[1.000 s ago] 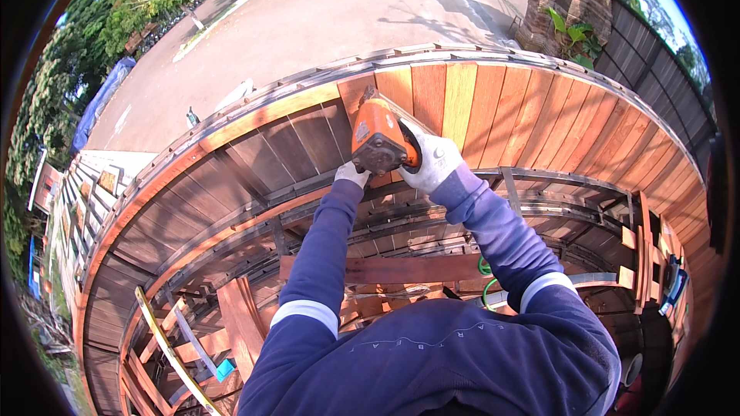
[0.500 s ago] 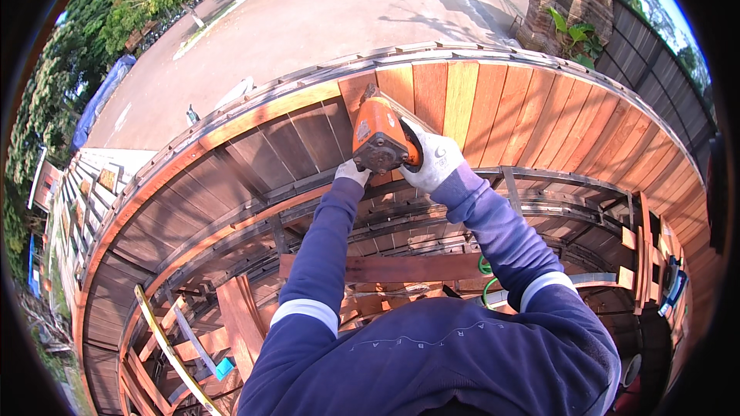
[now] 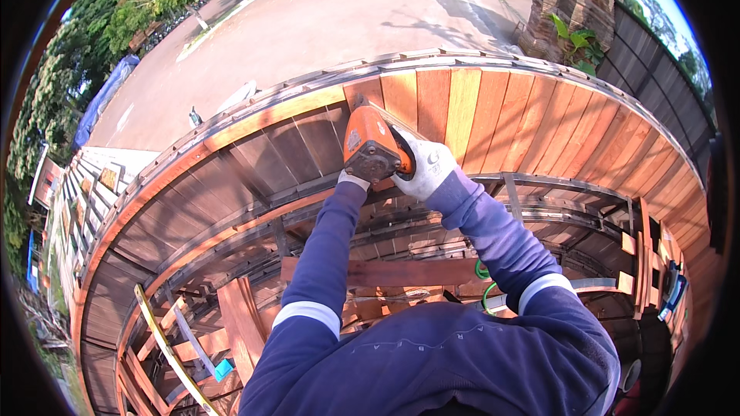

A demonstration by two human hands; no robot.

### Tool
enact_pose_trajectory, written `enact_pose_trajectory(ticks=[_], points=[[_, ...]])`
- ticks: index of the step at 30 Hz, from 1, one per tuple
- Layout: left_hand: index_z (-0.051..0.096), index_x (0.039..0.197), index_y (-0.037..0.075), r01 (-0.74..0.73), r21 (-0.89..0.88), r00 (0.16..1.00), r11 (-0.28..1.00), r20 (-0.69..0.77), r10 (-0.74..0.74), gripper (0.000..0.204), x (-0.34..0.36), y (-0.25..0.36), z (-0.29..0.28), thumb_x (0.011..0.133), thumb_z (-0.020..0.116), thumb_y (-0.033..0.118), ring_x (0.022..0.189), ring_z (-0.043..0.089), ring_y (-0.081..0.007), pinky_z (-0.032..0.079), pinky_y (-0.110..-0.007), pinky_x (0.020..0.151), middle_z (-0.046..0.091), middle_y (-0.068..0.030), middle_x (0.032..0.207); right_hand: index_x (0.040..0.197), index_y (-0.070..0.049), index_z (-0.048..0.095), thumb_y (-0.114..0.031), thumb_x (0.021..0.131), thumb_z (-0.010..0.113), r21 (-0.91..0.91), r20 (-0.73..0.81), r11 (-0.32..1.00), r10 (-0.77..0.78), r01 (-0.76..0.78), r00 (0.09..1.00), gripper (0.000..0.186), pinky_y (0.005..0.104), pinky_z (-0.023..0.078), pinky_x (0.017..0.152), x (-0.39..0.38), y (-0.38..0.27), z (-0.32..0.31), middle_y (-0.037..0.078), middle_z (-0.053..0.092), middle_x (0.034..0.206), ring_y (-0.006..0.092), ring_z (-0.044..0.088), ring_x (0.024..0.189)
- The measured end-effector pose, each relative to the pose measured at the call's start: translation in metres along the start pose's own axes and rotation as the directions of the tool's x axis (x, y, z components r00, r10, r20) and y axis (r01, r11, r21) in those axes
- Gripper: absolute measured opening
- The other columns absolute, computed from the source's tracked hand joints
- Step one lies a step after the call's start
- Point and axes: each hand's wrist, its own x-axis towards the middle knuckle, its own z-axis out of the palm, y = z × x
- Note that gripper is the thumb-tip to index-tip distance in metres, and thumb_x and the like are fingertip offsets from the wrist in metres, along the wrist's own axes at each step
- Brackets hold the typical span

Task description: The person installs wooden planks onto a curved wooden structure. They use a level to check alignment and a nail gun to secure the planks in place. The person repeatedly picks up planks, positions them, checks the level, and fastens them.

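My gloved right hand (image 3: 430, 167) is closed around the grip of an orange nail gun (image 3: 368, 139), its dark end cap toward me. The gun's far end is over a board (image 3: 365, 90) in a curved row of reddish wooden planks (image 3: 493, 119). Just below the gun, my gloved left hand (image 3: 353, 179) shows only in part. The tool hides its fingers, so I cannot see whether they grip anything. A green coiled hose (image 3: 483, 271) shows near my right forearm.
Darker boards (image 3: 254, 150) continue the curve at left, edged by an orange-brown wooden strip (image 3: 254, 125). Below are a reddish plank (image 3: 401, 271), loose wood pieces (image 3: 245, 316), a long yellow level (image 3: 173, 354) and metal framing (image 3: 512, 194). A paved yard (image 3: 331, 23) lies beyond.
The nail gun and my right hand have shifted slightly left and toward me. My left hand has moved slightly left below the tool. The whole view has also shifted a little.
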Motion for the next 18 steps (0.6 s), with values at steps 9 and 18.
enact_pose_trajectory(ticks=[9,18], points=[[0.068,0.113,0.011,-0.074,0.153,0.997,0.985,-0.001,0.075,0.035,0.008,-0.014,0.008,0.081,0.069,0.025,0.103,0.064,-0.0332,0.050,-0.040,0.091,0.069,-0.0163,0.108,0.132,-0.003,0.050,-0.014,0.074,0.073,0.009,0.018,0.998,0.055,-0.055,0.998,0.064,0.0393,0.054,0.081,0.004,-0.009,-0.002,0.021,0.068,0.100,0.0384,0.067,0.092],[0.066,0.113,0.007,0.178,-0.077,0.959,0.981,0.237,-0.155,0.040,-0.033,0.041,-0.041,0.079,0.076,0.025,0.101,0.066,-0.0308,0.051,-0.038,0.087,0.070,-0.0135,0.107,0.101,-0.001,0.064,-0.009,0.077,0.072,0.131,-0.028,0.982,0.144,-0.139,0.989,0.026,0.0339,0.053,0.073,-0.091,-0.054,-0.102,0.015,0.069,0.091,0.0251,0.069,0.078]])
